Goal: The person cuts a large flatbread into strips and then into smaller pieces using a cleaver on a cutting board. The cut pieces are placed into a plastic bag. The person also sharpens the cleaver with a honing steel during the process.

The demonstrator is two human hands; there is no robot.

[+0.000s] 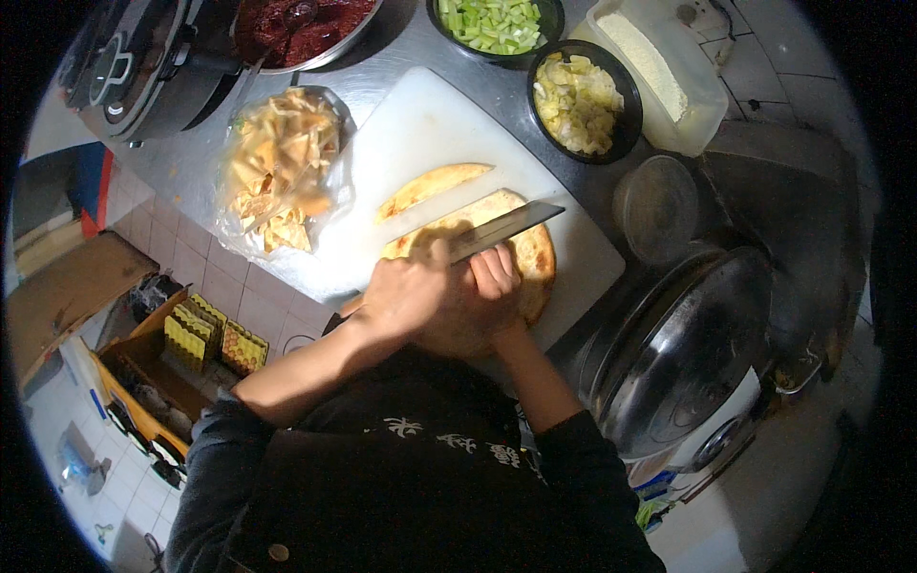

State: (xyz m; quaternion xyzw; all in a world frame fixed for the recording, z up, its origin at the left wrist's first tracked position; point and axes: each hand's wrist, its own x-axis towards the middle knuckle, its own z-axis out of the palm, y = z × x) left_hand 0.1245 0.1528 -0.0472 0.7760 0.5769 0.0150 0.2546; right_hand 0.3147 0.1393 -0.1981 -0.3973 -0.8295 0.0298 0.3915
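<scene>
A round, browned flatbread (537,258) lies on the white cutting board (420,115). A cut strip of it (435,187) lies apart on the board, farther from me. My left hand (406,291) is closed round the handle of a knife (511,229), which it mostly hides. The broad blade points to the far right and crosses over the flatbread. Close beside the blade, my right hand (489,286) presses the bread down with bent fingers. My hands hide the near part of the flatbread.
Left of the board sits a clear plastic bag (287,158) of cut flatbread pieces. Beyond are a bowl of dark red paste (301,29), chopped green vegetable (492,27), pale slices (578,103) and a tub of yellowish grains (650,72). A lidded pan (693,349) stands right.
</scene>
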